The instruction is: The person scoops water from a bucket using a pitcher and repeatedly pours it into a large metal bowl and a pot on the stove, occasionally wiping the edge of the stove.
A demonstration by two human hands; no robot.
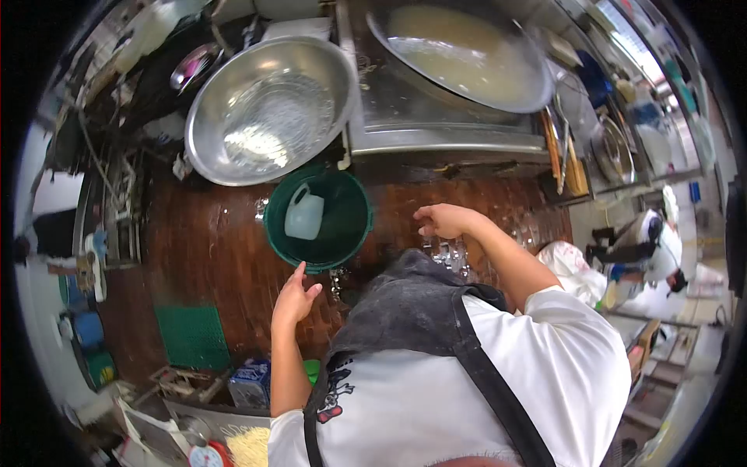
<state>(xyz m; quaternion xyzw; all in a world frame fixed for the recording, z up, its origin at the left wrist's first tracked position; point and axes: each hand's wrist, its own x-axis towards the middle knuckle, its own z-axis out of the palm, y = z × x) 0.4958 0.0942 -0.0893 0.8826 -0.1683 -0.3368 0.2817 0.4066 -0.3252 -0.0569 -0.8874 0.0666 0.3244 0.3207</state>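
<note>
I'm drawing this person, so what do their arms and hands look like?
Short, loose white cloth sleeves leave both forearms bare. The left hand and right hand wear no gloves, and no watch or bracelet shows.

The bucket (338,226) stands on the floor (194,233), with a jug (304,218) inside it, toward the left. Beyond the bucket and somewhat left is a basin (204,144); to its right, a second basin (537,74) with liquid (436,39) in it rests on the surface (443,138). Utensils (553,152) are just right of that second basin. The left grip (293,298) is at the bucket's near side, the right grip (445,221) to its right. A mat (192,336) lies nearer, left of the bucket.
</note>
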